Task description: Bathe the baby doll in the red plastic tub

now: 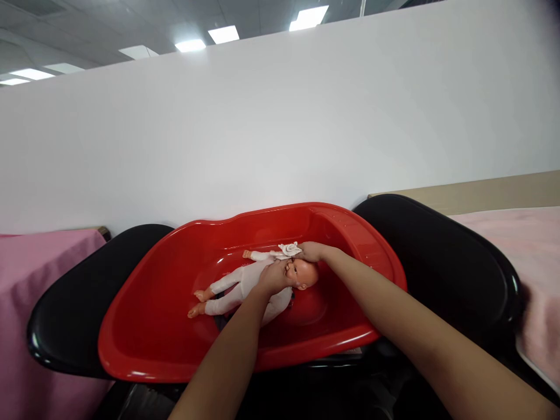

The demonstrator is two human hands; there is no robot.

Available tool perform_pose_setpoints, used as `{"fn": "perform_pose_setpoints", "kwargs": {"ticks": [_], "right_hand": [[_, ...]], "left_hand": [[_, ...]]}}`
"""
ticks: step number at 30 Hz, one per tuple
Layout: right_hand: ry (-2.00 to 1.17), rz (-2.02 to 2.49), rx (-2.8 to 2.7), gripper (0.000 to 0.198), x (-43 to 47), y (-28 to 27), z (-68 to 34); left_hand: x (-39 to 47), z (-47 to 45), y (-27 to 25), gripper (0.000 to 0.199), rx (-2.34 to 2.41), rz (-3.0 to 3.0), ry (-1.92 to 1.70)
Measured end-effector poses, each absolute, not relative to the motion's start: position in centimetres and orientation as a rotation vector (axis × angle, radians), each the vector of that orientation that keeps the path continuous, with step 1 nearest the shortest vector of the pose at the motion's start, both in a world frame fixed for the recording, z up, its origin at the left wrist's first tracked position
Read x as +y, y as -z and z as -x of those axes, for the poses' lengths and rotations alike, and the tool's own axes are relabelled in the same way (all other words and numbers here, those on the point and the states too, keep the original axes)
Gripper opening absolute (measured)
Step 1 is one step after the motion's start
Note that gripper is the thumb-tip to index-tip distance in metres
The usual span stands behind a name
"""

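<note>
Red plastic forms the baby bathtub (pixel 175 326), and inside it lies a baby doll (pixel 245 286) on its back. The doll's long axis runs at a slant across the tub floor, feet toward the lower left and head (pixel 305 274) toward the right, near the tub's middle. It wears a white one-piece suit; the head, hands and feet are bare peach-coloured plastic, and one arm stretches toward the far wall of the tub.

The left hand (pixel 273 278) rests on the doll's upper chest and neck, just beside the chin, fingers curled down over it; how tightly they close I cannot tell. The right hand (pixel 312 252) sits just beyond the doll's head, fingers pinched narrowly on a small white cloth (pixel 289 249) that lies bunched over the doll's outstretched arm.

Black tubs (pixel 437 256) flank the red one on both sides, pink cloth (pixel 26 274) covers the surfaces beyond them, and a white partition wall (pixel 280 134) stands behind.
</note>
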State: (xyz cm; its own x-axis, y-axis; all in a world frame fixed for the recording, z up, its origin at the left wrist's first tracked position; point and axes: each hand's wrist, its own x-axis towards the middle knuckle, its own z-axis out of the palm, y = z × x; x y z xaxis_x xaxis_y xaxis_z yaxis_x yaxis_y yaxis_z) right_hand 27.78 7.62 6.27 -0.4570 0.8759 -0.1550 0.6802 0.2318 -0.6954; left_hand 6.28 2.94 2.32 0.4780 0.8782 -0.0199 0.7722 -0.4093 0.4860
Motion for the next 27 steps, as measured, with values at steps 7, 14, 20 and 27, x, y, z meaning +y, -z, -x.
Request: {"fn": "perform_pose_setpoints", "kwargs": {"ticks": [7,14,20,27], "right_hand": [[-1.043,1.843,-2.058,0.039,7.9,-5.6,-29.5],[-1.101,1.808,-2.056,0.044,7.6,-5.9,-29.5],[-1.128,1.561,-2.218,0.05,7.5,-7.5,-28.8],[-1.258,1.396,-1.935,0.046,8.0,-7.2,-29.0]], "left_hand": [[2.5,-6.4,-2.9,0.08,1.334,-2.285,-0.367],[2.8,-6.3,-2.7,0.079,1.317,-2.258,-0.383],[2.8,-6.4,-2.7,0.08,1.296,-2.291,-0.424],[2.7,-6.5,-2.7,0.071,1.301,-2.302,-0.412]]}}
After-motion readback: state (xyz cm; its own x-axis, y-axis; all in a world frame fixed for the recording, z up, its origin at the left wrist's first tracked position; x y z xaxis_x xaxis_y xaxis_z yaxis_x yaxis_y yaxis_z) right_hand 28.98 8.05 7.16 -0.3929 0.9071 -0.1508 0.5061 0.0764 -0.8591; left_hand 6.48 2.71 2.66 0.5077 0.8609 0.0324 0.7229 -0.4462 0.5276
